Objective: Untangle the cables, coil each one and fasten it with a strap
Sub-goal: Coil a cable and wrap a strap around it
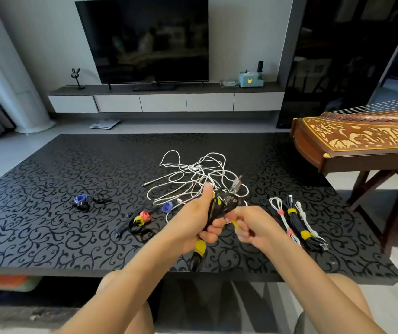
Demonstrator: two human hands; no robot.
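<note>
**A:** Where is the black cable [219, 207]?

**B:** Off the worktop [48, 220], above its near edge, folded into a bundle. The left hand [193, 222] is clenched round its middle, thumb pointing up.

**A:** And the right hand [253, 227]?

**B:** At 3 o'clock from the left, close beside it. I can't tell whether they touch. Its fingers pinch the end of a yellow strap [236, 224] that comes off the bundle.

**A:** Anything fastened yet?

**B:** A yellow band [200, 247] wraps the bundle's lower end, just under the left fist at 6 o'clock.

**A:** What lies on the worktop?

**B:** The white cables [193, 174] sit in a loose tangle at 12 o'clock from the hands. Three coiled cables [298, 224], each strapped, lie side by side at 3 o'clock. Loose straps [143, 216] in red, yellow, blue and black lie scattered at 9 o'clock, some near the left wrist and others well out toward the left edge.
</note>
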